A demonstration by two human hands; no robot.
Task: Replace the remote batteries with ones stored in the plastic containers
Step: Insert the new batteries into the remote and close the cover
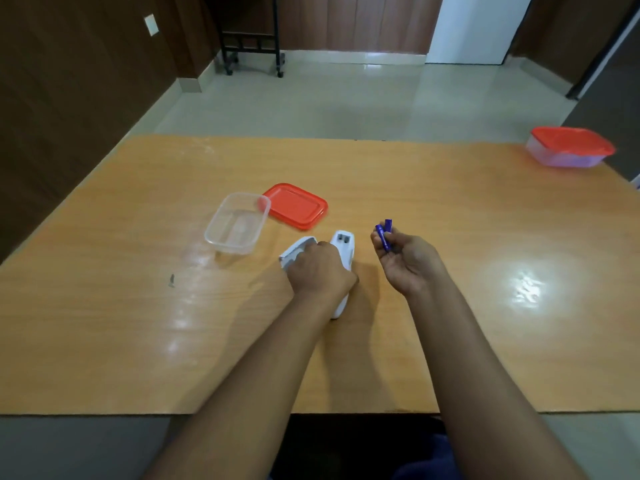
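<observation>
A white remote lies face down on the wooden table, its open battery bay at the far end. My left hand rests over the remote and grips the white battery cover at its left side. My right hand is lifted just right of the remote, fingers pinching two blue batteries. A clear plastic container stands open and looks empty to the left, with its red lid lying beside it.
A second clear container with a red lid on it sits at the table's far right corner. A small dark speck lies on the left part of the table. Beyond the table are a tiled floor and a black wheeled rack.
</observation>
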